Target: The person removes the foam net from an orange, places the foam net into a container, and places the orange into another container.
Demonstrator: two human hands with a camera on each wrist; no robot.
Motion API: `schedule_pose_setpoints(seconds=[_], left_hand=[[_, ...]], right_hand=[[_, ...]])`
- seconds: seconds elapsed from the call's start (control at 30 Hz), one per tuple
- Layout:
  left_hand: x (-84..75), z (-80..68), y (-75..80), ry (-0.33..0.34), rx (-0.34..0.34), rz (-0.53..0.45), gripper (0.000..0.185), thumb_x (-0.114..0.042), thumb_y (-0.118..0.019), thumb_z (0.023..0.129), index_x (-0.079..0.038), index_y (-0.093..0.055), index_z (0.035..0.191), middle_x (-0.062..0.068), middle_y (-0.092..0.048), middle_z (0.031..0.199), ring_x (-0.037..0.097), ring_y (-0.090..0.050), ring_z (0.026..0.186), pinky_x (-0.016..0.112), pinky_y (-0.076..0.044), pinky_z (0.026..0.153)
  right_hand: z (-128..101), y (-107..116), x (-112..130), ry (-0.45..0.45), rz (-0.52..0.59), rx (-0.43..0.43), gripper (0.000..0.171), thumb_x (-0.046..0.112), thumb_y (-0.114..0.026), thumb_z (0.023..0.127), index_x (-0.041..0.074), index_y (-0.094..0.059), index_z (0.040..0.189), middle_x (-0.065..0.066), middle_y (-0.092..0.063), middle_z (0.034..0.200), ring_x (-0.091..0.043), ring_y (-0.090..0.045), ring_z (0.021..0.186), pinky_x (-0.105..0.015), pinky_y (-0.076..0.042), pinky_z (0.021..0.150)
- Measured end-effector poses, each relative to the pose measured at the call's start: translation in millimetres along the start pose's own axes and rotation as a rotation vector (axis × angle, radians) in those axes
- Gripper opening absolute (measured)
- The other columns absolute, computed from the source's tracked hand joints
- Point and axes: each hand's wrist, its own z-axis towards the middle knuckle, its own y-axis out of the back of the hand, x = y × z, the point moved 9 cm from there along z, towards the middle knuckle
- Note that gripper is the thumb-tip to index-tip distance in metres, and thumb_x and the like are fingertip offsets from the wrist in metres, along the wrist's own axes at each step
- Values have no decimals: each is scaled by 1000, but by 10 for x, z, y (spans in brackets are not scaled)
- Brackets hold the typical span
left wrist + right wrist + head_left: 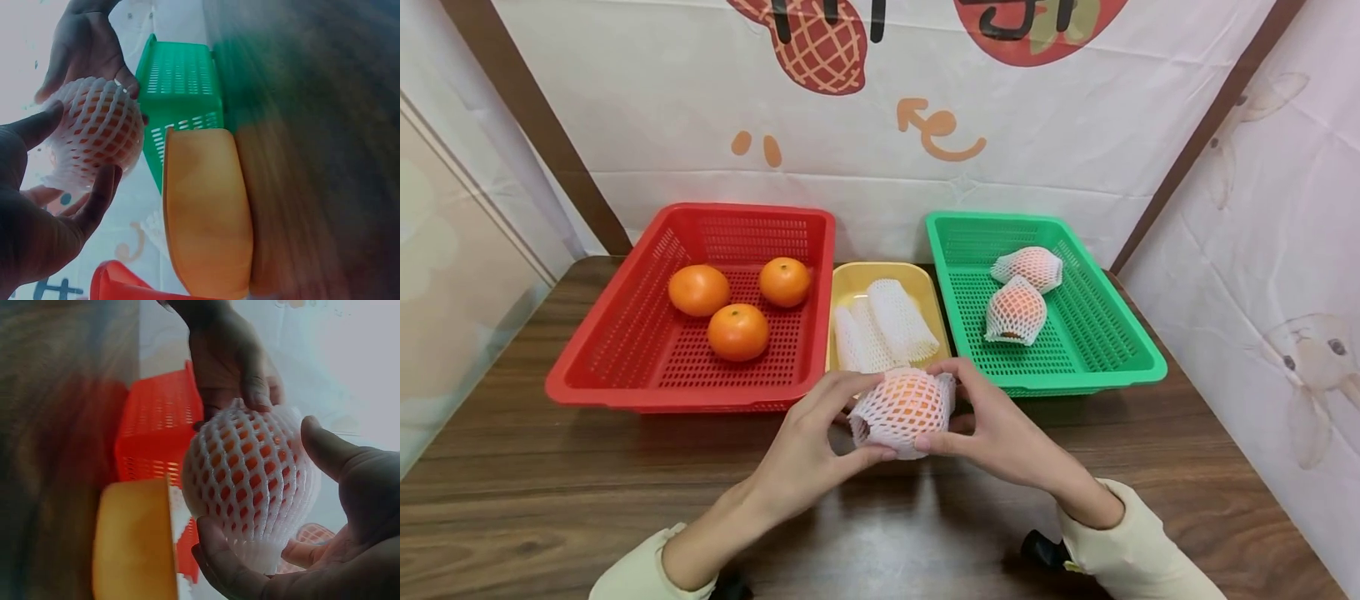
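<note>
Between both hands, an orange in a white foam net (904,410) is held up in front of the yellow tray. My left hand (808,433) grips its left side, thumb below and fingers on top. On the other side, my right hand (996,425) holds it, thumb on the near face and fingers behind. The netting (250,475) covers the fruit all round in the right wrist view, gathered narrower at the ends. In the left wrist view the netted orange (100,131) sits between the fingertips of the two hands.
A red basket (685,398) at left holds 3 bare oranges (739,332). The yellow tray (880,268) in the middle contains several white foam nets (901,321). In the green basket (1075,379) at right lie two netted fruits (1017,310). A wooden table (550,492) carries everything.
</note>
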Motion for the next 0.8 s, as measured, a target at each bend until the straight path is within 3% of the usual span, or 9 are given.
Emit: schedule_pose_setpoints(seconds=[0.23,0.3,0.53,0.8], left_hand=[[-29,-45,-39,-54,72,9,65,-18,-85,71,-4,-56,128,1,-57,117,10,-55,90,22,-51,68],[-20,-51,-41,-50,108,9,64,-18,-84,72,-4,-56,129,1,-58,118,10,-56,90,22,-51,70],[88,-74,-56,50,205,4,63,-15,-82,74,-9,-53,130,-1,-60,123,10,-58,103,28,-51,83],[155,-110,-191,129,330,68,70,-6,-82,74,-9,-46,134,3,-55,127,15,-53,113,38,-46,94]], right_hand=[[-46,-70,-56,31,-157,35,70,43,-81,73,15,-41,123,1,-55,109,-12,-56,97,-36,-52,81],[-49,-92,-68,22,-154,66,71,43,-82,72,14,-41,122,0,-55,109,-12,-57,97,-35,-52,81],[-46,-84,-78,16,-82,139,64,25,-84,72,12,-44,120,-4,-52,114,-16,-59,99,-33,-55,76],[-31,-24,-24,76,-204,83,56,25,-86,71,16,-52,115,3,-57,111,-13,-60,90,-29,-54,70]])
